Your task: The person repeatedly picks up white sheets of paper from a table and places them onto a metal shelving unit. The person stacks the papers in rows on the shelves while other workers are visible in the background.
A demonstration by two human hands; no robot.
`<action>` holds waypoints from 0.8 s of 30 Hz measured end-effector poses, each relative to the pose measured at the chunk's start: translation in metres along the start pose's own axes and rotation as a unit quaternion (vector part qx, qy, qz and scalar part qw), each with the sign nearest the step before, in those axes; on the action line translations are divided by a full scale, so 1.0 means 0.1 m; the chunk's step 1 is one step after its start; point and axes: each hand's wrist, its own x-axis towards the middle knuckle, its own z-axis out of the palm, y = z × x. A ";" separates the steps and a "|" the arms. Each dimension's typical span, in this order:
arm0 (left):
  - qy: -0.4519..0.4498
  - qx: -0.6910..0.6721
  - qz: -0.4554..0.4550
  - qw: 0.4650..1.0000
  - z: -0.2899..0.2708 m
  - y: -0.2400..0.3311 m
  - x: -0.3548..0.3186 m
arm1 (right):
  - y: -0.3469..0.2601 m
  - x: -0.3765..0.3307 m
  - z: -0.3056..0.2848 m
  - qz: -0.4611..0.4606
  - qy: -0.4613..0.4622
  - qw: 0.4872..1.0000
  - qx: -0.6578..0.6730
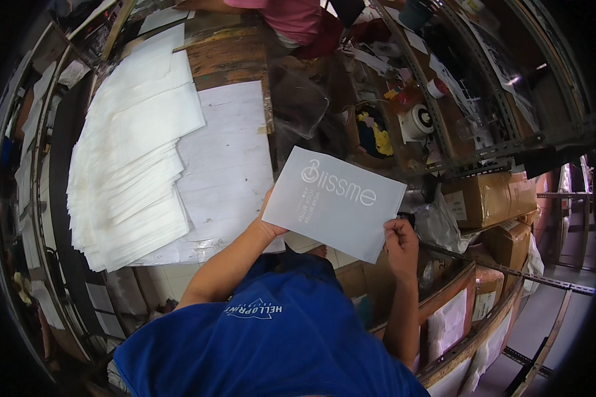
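A flat, pale grey plastic-looking sheet or bag (344, 228) with white printing is held in front of my body, tilted, over the gap beside the table. My left hand (269, 221) grips its left edge, with most of the fingers hidden beneath. At the lower right corner, my right hand (402, 243) pinches the edge between thumb and curled fingers. Left of my hands, overlapping rows of thin, translucent white bags or sheets (129, 178) lie fanned out on the table, which has a white paper covering (235, 152).
A person in a pink top (288, 16) is at the table's far end. Shelving on the right carries a white round container (417, 122) and loose clutter. Cardboard boxes (490, 202) stand at the right, near a wooden-edged rack (453, 311). Another rack lines the left side.
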 end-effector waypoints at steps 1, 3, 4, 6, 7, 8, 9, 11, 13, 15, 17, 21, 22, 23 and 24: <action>0.001 -0.003 -0.003 1.000 -0.01 -0.05 0.06 | 0.01 0.00 -0.08 -0.002 0.002 1.000 -0.006; 0.002 -0.010 -0.010 1.000 -0.05 -0.14 0.18 | 0.04 0.01 -0.23 -0.006 0.006 1.000 -0.017; -0.012 -0.010 -0.012 1.000 -0.04 -0.20 0.22 | 0.05 0.02 -0.32 -0.006 0.008 1.000 -0.016; -0.041 -0.011 -0.019 0.999 -0.01 -0.32 0.30 | 0.06 0.03 -0.48 -0.004 0.013 1.000 -0.014; -0.052 -0.010 -0.019 0.998 0.02 -0.38 0.34 | 0.06 0.03 -0.56 -0.008 0.014 1.000 -0.024; -0.063 -0.009 -0.020 0.998 0.05 -0.44 0.38 | 0.04 0.02 -0.64 -0.012 0.015 0.999 -0.033; -0.077 -0.006 -0.027 0.997 0.08 -0.52 0.47 | 0.01 0.02 -0.73 -0.016 0.024 0.999 -0.043; 0.001 0.046 0.010 0.999 -0.06 -0.63 0.60 | 0.00 0.00 -0.91 -0.021 0.022 0.997 -0.072; 0.061 0.120 -0.012 0.991 -0.09 -0.76 0.78 | -0.07 -0.02 -1.17 -0.026 0.022 0.991 -0.132; 0.065 0.209 -0.040 0.975 -0.15 -0.89 0.90 | -0.23 -0.02 -1.52 -0.017 0.021 0.975 -0.221; 0.085 0.231 -0.041 0.968 -0.24 -1.06 0.98 | -0.29 -0.05 -1.98 -0.084 0.056 0.957 -0.272; 0.198 0.253 -0.060 0.945 -0.57 -1.26 1.13 | -0.59 -0.48 -3.18 0.044 0.171 0.938 -0.299; 0.200 0.253 -0.068 0.944 -0.70 -1.28 1.17 | -0.57 -0.70 -3.50 0.038 0.231 0.929 -0.287; 0.206 0.257 -0.074 0.941 -0.71 -1.31 1.15 | -0.64 -0.87 -3.77 0.023 0.276 0.918 -0.284; 0.216 0.273 -0.080 0.934 -0.70 -1.41 1.15 | -0.61 -1.19 -4.14 0.041 0.316 0.901 -0.294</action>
